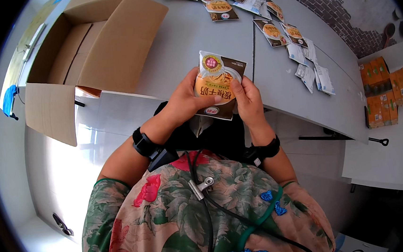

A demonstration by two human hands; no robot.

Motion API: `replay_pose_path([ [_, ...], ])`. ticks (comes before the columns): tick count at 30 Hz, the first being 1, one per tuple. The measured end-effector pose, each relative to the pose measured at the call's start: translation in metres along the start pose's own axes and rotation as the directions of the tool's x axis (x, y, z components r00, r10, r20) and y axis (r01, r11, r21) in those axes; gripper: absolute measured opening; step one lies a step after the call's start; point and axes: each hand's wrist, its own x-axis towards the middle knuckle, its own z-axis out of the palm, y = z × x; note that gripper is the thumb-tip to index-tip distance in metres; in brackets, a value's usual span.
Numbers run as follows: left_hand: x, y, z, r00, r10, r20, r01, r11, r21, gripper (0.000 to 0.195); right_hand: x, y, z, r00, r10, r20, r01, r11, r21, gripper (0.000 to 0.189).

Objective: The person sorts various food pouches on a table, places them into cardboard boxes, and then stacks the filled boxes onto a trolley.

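A brown, white and orange walnut milk pouch [219, 75] is held between both hands over the table's near edge, its printed face towards me. My left hand [184, 100] grips its left side, thumb lying across the front. At its right edge, my right hand [248, 97] pinches it with the thumb on the front. More brown-and-orange pouches [217, 8] lie at the back of the grey table [187, 38]. Several white pouches with blue print [306, 77] lie to the right, some overlapping.
A large cardboard box [124, 43] with its flaps spread stands at the table's left. Orange packs [381, 108] are stacked on a white surface at the far right. A black cable [209, 225] with a metal clip [201, 188] hangs down my front.
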Motion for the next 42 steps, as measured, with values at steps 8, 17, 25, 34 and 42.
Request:
replay_pose_path([
  [8,0.000,0.000,-0.005,0.999,0.012,-0.034,-0.010,0.998,0.060,0.062,-0.007,-0.018,-0.002,0.954,0.206,0.218,-0.234,0.966,0.111,0.034],
  [17,0.000,-0.002,-0.006,0.993,0.112,-0.024,-0.110,0.990,0.084,0.057,-0.005,-0.017,-0.003,0.946,0.092,0.312,-0.159,0.968,0.196,0.043],
  [25,-0.005,0.036,-0.001,0.837,0.476,0.271,-0.525,0.558,0.643,0.053,-0.004,-0.025,0.001,0.955,-0.091,0.281,0.021,0.970,0.244,0.045],
  [34,-0.008,0.026,-0.010,0.992,0.063,-0.109,-0.071,0.994,-0.080,0.039,0.003,-0.036,-0.008,0.716,-0.677,0.170,0.663,0.584,-0.468,0.048],
  [42,-0.013,0.019,-0.015,0.927,-0.251,0.280,0.348,0.854,-0.386,0.045,0.000,-0.031,-0.013,0.659,-0.709,0.250,0.683,0.425,-0.595,0.045],
])
